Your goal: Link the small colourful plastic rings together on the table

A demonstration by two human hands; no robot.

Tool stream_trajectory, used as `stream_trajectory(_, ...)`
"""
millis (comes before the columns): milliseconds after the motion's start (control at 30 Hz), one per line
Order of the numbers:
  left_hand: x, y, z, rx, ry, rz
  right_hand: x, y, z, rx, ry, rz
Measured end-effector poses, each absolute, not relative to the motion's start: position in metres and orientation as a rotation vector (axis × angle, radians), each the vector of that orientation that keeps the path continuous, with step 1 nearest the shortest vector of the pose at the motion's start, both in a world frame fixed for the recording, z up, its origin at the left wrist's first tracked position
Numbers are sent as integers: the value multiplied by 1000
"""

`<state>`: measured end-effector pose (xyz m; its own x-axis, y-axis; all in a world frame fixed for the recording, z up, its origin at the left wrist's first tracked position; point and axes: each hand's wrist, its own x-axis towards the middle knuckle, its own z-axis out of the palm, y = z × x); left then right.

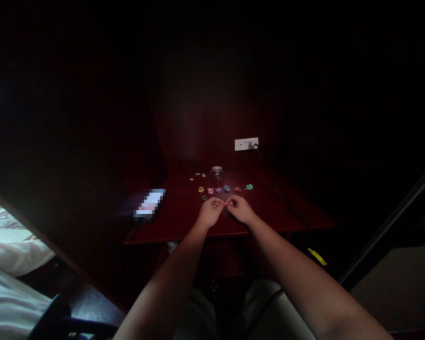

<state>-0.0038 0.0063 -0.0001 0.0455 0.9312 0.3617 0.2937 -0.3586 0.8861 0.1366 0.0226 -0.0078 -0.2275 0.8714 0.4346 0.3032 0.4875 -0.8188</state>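
My left hand [211, 211] and my right hand [239, 208] meet over the front of the dark red desk, fingertips pinched. Between them is a small orange elastic band [226, 203], gripped from both sides. Just beyond my fingers lies a row of small coloured band piles: yellow [201, 189], pink [210, 191], purple [218, 191], blue [227, 188], red-orange [237, 190] and green [249, 187]. A single dark band [204, 198] rests near my left hand. Behind the row stands a clear lidded jar [217, 175].
A few loose bands [197, 174] lie at the back left of the desk [184, 222]. A lit phone [149, 204] is propped at the left edge. A wall socket [246, 144] holds a plug, and its dark cable [286, 200] runs down the right side.
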Motion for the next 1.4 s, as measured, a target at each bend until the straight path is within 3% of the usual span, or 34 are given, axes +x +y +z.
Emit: stream_trajectory(1400, -6, 12, -11, 1815, 1175, 1268, 138, 23, -7, -1142, -1723, 589)
